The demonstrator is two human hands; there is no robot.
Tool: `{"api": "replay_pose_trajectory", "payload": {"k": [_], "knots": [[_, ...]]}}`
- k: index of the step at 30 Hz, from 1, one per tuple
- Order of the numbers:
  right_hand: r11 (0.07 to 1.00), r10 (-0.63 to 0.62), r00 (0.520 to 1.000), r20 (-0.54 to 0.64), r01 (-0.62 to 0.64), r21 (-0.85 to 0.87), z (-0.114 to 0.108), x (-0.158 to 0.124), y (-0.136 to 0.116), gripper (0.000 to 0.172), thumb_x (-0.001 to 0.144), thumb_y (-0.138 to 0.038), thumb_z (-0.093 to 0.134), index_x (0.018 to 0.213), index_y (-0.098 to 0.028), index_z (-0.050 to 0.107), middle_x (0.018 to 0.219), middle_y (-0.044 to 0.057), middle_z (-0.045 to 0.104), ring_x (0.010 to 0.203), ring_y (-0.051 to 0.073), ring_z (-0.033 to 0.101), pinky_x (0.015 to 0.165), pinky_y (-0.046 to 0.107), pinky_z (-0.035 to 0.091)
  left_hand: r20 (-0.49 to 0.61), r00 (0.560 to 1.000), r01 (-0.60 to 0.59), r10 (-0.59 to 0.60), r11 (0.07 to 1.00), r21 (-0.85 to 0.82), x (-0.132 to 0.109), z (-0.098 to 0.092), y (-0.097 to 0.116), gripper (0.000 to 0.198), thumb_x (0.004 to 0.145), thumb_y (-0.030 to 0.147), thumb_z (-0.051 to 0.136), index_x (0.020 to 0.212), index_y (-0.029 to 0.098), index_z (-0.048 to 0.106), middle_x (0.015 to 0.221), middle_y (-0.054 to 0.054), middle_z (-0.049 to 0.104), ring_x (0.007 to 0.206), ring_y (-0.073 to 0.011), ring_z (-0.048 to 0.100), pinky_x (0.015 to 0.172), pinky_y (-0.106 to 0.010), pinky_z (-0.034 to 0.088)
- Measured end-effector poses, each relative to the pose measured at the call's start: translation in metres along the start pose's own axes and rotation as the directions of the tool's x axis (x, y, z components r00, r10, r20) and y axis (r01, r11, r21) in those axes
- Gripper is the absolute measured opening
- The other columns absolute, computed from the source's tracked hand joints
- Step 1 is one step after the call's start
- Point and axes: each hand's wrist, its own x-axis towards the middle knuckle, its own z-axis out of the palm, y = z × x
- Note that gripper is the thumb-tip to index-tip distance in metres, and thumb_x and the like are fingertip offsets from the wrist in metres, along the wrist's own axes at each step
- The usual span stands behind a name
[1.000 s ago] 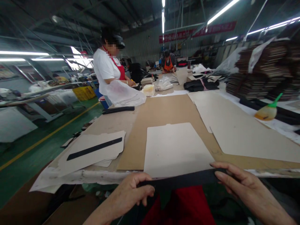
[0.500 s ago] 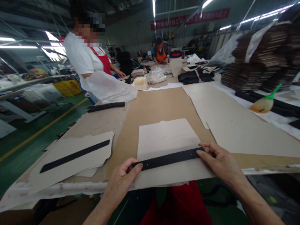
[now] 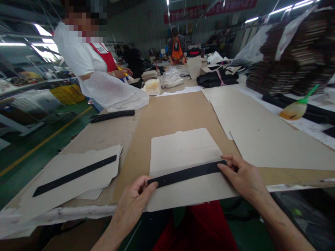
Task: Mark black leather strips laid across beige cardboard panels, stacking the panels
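A black strip [image 3: 187, 173] with small holes near its ends stretches between my two hands, over a pale board panel [image 3: 183, 146]. My left hand [image 3: 137, 197] pinches the strip's left end between thumb and fingers. At the other end, my right hand [image 3: 242, 176] grips it the same way, close to the panel's right edge. Whether the strip touches the panel along its whole length, I cannot tell. To the left, a second black strip [image 3: 75, 175] lies across the top sheet of a small stack of similar panels [image 3: 104, 170].
Large pale sheets [image 3: 274, 136] cover the table's right side. A bottle with a green nozzle [image 3: 295, 108] leans there. Black strips [image 3: 112, 116] lie at the left edge, near a co-worker in a red apron [image 3: 104, 57]. Dark stacked pieces [image 3: 288, 66] rise at the back right.
The view has shifted slightly. The strip stays between my hands, a little higher on the panel. The co-worker at the left now holds a yellow-handled tool.
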Motion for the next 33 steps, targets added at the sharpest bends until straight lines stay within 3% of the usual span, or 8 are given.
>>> {"api": "replay_pose_trajectory", "payload": {"k": [33], "knots": [[0.995,0.029,0.999,-0.033,-0.032,-0.094,0.0061,0.0005,-0.0031,0.039,0.078,-0.049,0.054,0.100,-0.020,0.067,0.063,-0.002,0.056,0.058,0.018,0.056,0.061,0.032,0.040,-0.047,0.998,0.039,-0.034,0.995,0.093,0.0057,0.0061,-0.0011,0.046,0.086,0.065,0.050,0.087,0.021,0.064,0.067,0.003,0.055,0.065,-0.0168,0.050,0.059,-0.025,0.033]]}}
